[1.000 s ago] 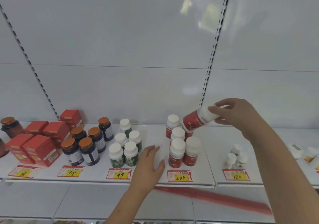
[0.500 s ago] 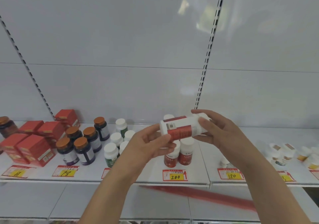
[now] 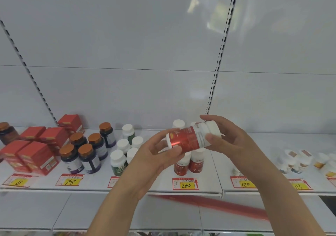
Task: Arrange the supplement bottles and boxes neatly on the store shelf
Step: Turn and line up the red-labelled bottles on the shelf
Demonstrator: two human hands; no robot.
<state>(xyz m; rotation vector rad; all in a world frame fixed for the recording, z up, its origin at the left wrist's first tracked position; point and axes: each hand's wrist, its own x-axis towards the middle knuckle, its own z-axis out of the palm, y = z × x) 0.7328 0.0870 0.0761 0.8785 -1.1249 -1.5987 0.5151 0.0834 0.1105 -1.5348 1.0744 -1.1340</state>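
1. Held in the air, sideways, above the front part of the white metal store shelf: the white plastic supplement bottle with a shiny red label, cap turned to the right, base turned to the left.
2. Gripped from both ends. Left hand curled around the base end, thumb under the red label; right hand curled around the white cap end, thumb on the pale part of the label.
3. Compared with half a second ago: label rotated, more of the red foil face shown now and less of the white printed panel. Bottle also tilted a little, cap end higher.
4. Compared with one second ago: bottle then carried by the right hand alone, higher and further right, while the left hand lay open near the shelf front. Now joined by both hands in the middle.
5. Meaning for the task, as a judgement: probably checked and turned so that the front face looks outward; not yet set down.
6. Likely destination: the group of red-labelled white-capped bottles standing directly behind and below the hands, above the yellow price tag marked 200.
7. Untouched on the shelf to the left: green-labelled white-capped bottles, dark bottles with copper caps, red cardboard boxes.
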